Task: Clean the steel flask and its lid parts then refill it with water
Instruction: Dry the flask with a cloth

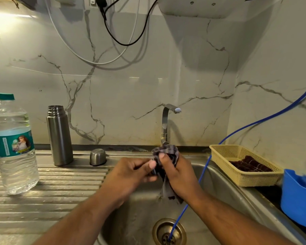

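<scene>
While the left hand (131, 171) and right hand (177, 172) grip a checked cloth (166, 152), the open steel flask (59, 137) and steel cap (97, 157) stand on the desk (60, 191) at ten o'clock; wiping looks underway, refilling is left

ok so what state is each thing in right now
steel flask: upright, lid off
steel cap: mouth down on drainboard
water bottle: upright, capped, nearly full
tap: no water running
cloth: bunched, gripped by left hand and right hand
basket: holds dark cloth
blue hose: end in drain
</scene>
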The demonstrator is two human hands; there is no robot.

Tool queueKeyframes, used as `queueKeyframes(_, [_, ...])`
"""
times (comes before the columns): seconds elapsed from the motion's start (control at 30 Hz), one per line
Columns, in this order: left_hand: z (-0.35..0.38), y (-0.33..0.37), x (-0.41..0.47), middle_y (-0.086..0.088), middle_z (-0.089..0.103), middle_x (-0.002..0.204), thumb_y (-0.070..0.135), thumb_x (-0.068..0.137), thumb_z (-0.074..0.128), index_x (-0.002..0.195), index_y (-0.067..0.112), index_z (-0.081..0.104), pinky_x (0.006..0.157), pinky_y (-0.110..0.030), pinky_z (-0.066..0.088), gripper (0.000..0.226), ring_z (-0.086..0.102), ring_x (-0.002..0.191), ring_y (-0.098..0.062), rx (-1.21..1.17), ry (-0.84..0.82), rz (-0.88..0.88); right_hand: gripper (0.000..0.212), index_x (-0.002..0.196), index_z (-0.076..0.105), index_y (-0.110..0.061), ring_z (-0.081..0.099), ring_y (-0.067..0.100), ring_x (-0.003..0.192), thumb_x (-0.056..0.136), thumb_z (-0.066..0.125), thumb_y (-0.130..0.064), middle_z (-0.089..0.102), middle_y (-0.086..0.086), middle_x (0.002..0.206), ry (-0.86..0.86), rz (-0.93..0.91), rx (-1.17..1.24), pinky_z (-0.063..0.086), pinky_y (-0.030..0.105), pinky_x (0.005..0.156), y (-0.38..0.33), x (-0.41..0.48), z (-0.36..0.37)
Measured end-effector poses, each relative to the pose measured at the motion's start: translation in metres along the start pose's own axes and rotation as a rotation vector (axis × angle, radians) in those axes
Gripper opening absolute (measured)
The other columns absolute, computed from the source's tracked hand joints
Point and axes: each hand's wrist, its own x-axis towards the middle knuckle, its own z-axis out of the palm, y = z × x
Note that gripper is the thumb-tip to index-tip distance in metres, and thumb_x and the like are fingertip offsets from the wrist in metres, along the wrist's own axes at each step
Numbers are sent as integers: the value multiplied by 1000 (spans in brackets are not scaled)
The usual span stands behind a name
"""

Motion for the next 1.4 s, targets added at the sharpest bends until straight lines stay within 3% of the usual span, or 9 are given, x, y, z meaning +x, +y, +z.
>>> queueKeyframes(0.13, [-1,-3,6,22,70,107,42,77,79,120,40,71,96,-28,54,44,63,105,5,469,185,214,33,111,73,-33,69,-3,90,102,47,-51,76,-11,98,-36,337,153,49,19,77,-2,3,6])
queueKeyframes(0.37, [4,-10,5,-14,73,93,52,92,59,113,0,69,76,-33,60,57,71,81,-24,-270,12,-154,37,113,68,-31,67,-1,96,99,49,-59,73,-9,99,15,9,-28,51,13,76,2,5,-1])
queueKeyframes(0.5, [1,-11,4,-14,74,90,41,88,64,107,3,76,81,-36,60,44,69,82,-22,-263,-28,-82,23,106,64,-27,66,7,92,97,54,-46,69,-7,95,13,-136,-96,51,20,76,7,5,-4])
queueKeyframes(0.77, [-6,-7,11,28,60,107,31,82,80,126,40,68,97,-23,50,47,56,104,7,653,130,302,55,115,71,-18,71,22,82,96,48,-64,78,10,91,-196,812,484,53,28,66,-15,0,0])
queueKeyframes(0.9, [2,-9,8,16,74,97,32,84,79,115,40,74,91,-31,57,33,67,93,-1,461,171,223,49,111,73,-23,73,15,89,97,49,-63,78,0,93,-30,622,229,52,26,70,-10,4,5])
queueKeyframes(1.03, [3,-8,3,-11,76,85,37,88,67,102,7,78,78,-37,61,35,71,76,-21,-70,56,7,33,112,69,-36,63,-8,92,95,54,-61,70,-17,98,14,129,-99,44,10,71,-9,1,-1])
queueKeyframes(1.17, [-2,0,0,-16,67,80,21,89,60,113,-5,67,60,-24,60,36,65,67,-18,-581,-79,-331,36,117,59,-32,60,4,95,88,66,-51,60,-15,104,-38,-306,-315,47,16,76,-3,2,-12])
queueKeyframes(1.3, [-3,-5,3,-18,71,90,23,86,65,108,-3,73,73,-29,62,35,69,78,-22,-510,-137,-216,24,108,62,-32,63,8,90,86,67,-43,63,-13,96,14,-272,-215,51,24,72,-2,2,-12])
queueKeyframes(1.4, [-1,-14,4,-3,78,102,40,89,68,113,19,77,88,-35,57,33,73,96,-19,25,-36,107,18,108,69,-35,65,-5,93,95,61,-45,71,-18,95,49,-1,-70,49,16,74,-6,-1,-3])
